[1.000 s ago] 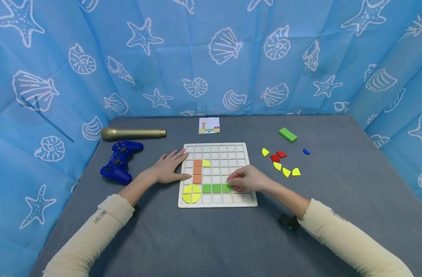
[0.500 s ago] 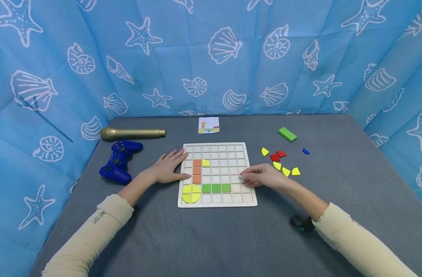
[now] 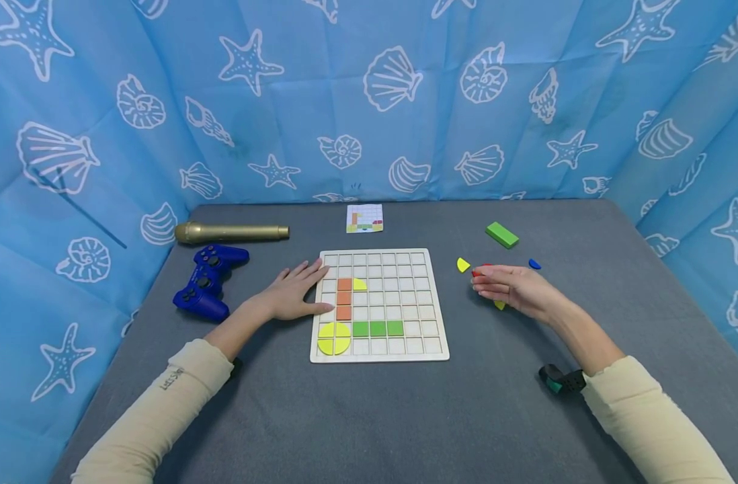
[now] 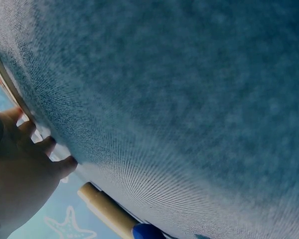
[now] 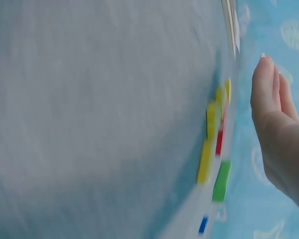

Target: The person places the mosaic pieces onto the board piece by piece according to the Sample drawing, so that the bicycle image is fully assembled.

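Observation:
A wooden grid board lies mid-table. It bears an orange column, a green row, a yellow circle of quarter pieces and a single yellow quarter. My left hand rests, fingers spread, on the board's left edge; the left wrist view has its fingertips along that edge. Over the loose pieces right of the board hovers my right hand, its relaxed fingers holding nothing. It partly covers red pieces and a yellow piece. Another yellow quarter lies left of the fingertips.
Beyond the right hand are a green block and a small blue piece. A printed pattern card lies behind the board. To the left sit a gold microphone and a blue game controller. A blue curtain encloses the table.
My right hand has left the green row, moving right and away from me to above the loose pieces. Three green squares stay in the row. The left hand keeps its place.

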